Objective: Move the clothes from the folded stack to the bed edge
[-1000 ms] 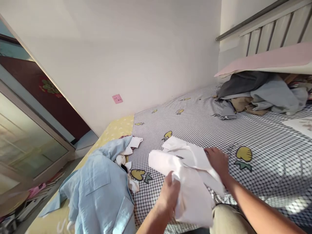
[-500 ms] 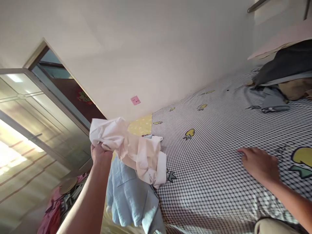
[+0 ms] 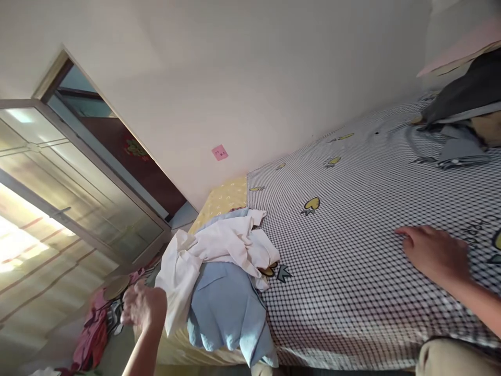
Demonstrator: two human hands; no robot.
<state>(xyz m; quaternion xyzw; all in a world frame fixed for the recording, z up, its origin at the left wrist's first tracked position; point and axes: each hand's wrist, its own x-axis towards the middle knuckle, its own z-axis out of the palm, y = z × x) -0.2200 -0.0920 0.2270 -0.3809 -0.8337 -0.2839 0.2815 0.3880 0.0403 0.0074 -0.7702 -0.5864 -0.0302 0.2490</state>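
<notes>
A crumpled white garment (image 3: 223,240) lies at the left part of the bed, over a light blue garment (image 3: 225,303) that hangs at the bed's front edge. Just left of the white cloth, my left hand (image 3: 143,305) is in the air with its fingers apart, slightly blurred, and holds nothing. My right hand (image 3: 436,256) rests palm down on the checkered sheet (image 3: 352,250) at the right, fingers spread and nothing in them.
Dark, grey and brown clothes (image 3: 462,104) are piled at the bed's far right. Pink and other clothes (image 3: 92,334) lie low at the left. A glazed door (image 3: 74,177) stands beside a doorway, and a pink note (image 3: 219,152) is on the wall.
My left hand has let go of the white garment and moved down and left. The garment has dropped onto the blue one. My right hand stays on the sheet; the view has shifted slightly.
</notes>
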